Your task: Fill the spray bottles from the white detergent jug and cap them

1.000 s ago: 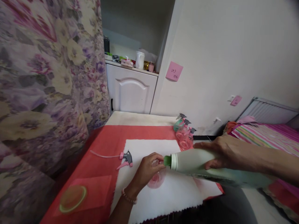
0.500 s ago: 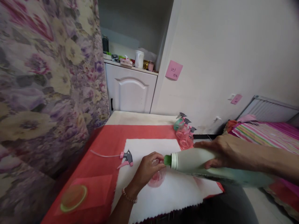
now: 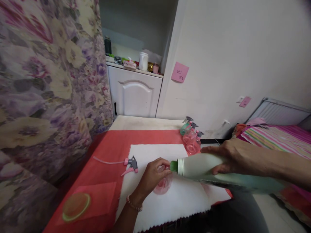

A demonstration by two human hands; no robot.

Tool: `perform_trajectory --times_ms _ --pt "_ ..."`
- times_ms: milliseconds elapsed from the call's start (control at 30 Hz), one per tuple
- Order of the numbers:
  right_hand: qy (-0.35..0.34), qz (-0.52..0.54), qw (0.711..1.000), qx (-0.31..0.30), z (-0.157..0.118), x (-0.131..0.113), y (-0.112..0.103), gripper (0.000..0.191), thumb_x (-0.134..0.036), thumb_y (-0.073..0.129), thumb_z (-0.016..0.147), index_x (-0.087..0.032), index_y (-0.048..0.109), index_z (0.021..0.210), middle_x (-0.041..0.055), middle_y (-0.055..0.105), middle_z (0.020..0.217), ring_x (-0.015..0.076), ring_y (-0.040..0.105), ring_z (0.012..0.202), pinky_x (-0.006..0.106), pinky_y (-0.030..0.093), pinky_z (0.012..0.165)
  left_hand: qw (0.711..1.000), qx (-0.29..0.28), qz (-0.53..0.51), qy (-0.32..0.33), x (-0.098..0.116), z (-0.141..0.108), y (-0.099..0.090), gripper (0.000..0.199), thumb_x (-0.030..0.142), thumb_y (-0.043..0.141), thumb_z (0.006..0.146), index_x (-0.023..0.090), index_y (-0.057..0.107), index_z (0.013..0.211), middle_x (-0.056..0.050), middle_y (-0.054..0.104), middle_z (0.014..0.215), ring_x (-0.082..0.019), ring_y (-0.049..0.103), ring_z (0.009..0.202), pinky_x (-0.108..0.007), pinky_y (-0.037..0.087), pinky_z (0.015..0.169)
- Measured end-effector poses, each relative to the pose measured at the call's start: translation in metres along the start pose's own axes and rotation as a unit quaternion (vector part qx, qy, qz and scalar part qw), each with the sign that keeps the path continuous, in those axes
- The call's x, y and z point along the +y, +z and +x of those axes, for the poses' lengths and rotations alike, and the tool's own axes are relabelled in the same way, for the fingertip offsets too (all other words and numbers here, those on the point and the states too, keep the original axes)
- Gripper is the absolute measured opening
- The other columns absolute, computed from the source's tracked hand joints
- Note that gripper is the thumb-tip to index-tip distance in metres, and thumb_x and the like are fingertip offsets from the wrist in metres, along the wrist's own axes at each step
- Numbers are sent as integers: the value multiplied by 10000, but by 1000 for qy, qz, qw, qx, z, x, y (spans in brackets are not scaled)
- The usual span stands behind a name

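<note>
My left hand (image 3: 155, 173) is closed around the neck of a clear pink spray bottle without its top (image 3: 163, 186), which stands on a white cloth (image 3: 179, 204). In my right hand (image 3: 230, 157) a large pale green bottle (image 3: 201, 166) lies tilted almost level. Its green mouth (image 3: 173, 166) points left, right beside the pink bottle's neck and my left fingers. Whether liquid runs out I cannot tell. The grey and pink spray head (image 3: 132, 165) lies left of my left hand, its thin tube (image 3: 107, 160) stretching leftward over the red table cover.
Several spray bottles (image 3: 191, 137) with grey triggers stand at the table's back right corner. A round lid-like disc (image 3: 76, 207) lies at the front left of the red cover (image 3: 102, 145). Floral curtain (image 3: 53, 81) hangs at left; a bed (image 3: 279, 139) is at right.
The view has shifted very slightly. Both hands and the two bottles they hold stay in nearly the same place.
</note>
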State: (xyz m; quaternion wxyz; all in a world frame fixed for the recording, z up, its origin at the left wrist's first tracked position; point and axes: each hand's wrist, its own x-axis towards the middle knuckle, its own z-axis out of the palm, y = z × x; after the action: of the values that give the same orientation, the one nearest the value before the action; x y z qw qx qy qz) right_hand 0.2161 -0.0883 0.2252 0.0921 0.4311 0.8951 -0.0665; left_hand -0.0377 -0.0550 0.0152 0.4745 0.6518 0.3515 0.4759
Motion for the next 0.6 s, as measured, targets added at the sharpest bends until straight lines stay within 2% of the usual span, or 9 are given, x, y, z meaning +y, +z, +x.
perform_trajectory --times_ms 600 --pt "2 -9 1000 -1 0 -1 -2 471 -552 531 886 -223 595 1216 -7 594 630 127 545 491 209 356 483 1000 -2 11 -1 1 0 -1 98 194 663 753 176 696 844 -42 672 885 -190 625 872 -271 470 799"
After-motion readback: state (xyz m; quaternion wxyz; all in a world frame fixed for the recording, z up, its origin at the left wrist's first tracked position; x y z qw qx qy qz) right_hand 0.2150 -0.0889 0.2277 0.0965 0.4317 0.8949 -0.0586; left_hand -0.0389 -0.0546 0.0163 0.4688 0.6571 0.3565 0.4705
